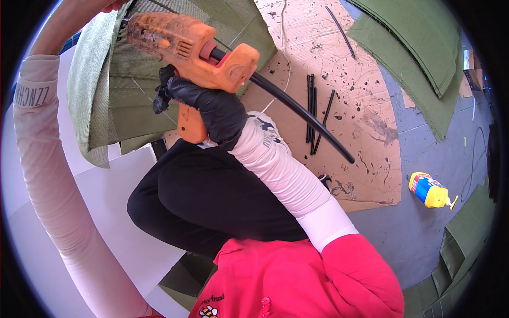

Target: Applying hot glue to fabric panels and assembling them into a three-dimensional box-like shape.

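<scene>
A worn orange glue gun (180, 45) is gripped by my right hand (214, 108), which wears a black glove wrapped around its handle. From the back of the gun a long black glue stick (302, 116) sticks out, slanting down to the right. The gun's nose points left, against a green mesh fabric piece (212, 21) standing in front of me. At the top left, my bare left hand (85, 11) reaches up by the fabric's edge. Its fingers are mostly cut off by the picture's rim, so what they touch is hidden.
Several loose black glue sticks (312, 108) lie on a stained cardboard sheet (366, 132) with dark drips. A white cord (283, 42) runs across it. Green fabric panels (413, 37) are stacked at the far right. A yellow bottle (430, 190) lies on the grey floor (382, 233).
</scene>
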Demonstrator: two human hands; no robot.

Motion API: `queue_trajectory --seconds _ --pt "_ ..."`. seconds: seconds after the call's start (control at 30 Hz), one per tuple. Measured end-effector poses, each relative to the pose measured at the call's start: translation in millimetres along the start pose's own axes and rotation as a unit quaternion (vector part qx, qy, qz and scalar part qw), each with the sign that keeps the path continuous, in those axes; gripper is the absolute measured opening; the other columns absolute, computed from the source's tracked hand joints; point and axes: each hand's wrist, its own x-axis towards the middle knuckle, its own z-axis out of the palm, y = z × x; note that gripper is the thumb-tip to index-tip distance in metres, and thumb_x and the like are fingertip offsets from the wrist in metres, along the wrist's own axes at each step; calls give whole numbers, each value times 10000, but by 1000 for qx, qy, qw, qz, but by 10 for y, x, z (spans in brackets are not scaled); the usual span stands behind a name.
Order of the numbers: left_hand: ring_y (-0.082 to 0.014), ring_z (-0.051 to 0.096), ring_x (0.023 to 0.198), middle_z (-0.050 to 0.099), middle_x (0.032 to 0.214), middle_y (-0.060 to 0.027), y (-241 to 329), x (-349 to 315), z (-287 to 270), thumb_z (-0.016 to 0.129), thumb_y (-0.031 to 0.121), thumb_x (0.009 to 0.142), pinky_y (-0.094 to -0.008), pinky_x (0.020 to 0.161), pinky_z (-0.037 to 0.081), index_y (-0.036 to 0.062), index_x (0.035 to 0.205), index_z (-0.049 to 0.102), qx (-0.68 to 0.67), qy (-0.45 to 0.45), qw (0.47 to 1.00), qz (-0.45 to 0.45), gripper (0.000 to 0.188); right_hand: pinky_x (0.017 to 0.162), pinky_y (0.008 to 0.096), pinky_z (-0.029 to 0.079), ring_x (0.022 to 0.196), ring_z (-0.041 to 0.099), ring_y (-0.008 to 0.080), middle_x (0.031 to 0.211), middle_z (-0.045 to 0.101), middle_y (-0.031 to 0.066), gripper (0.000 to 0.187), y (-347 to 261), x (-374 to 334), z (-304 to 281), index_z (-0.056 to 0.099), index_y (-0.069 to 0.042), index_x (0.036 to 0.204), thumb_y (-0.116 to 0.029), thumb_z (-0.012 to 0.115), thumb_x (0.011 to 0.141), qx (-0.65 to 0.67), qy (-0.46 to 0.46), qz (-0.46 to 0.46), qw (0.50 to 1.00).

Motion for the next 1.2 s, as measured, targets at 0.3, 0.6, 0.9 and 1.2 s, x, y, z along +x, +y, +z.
queue_trajectory --seconds 0.3,0.6,0.9,1.2 --pt "-79 525 484 633 575 -46 179 -171 64 674 112 773 -233 467 429 -44 802 751 66 60 993 76 177 890 279 500 1008 619 126 1094 657 45 296 22 -26 -1 627 -6 1169 -108 688 899 44 -14 -18 999" --pt "-76 515 481 623 568 -34 179 -108 147 648 91 765 -232 462 417 -46 779 745 61 67 993 80 168 865 283 503 971 621 125 1080 656 36 289 35 18 -74 620 -14 1166 -92 685 896 0 3 -47 999" --pt "-74 530 492 624 571 -37 52 34 -36 652 102 758 -234 470 431 -44 781 741 13 -44 999 6 173 790 313 530 900 624 147 1031 648 57 289 -18 96 -38 608 -1 1153 -56 692 882 32 3 -56 998" --pt "-80 553 517 639 594 -42 155 -90 154 659 103 754 -229 498 449 -56 794 738 40 53 995 79 182 790 291 535 899 642 127 1002 674 14 304 81 21 -105 644 -50 1102 -134 757 833 41 -16 -12 999"
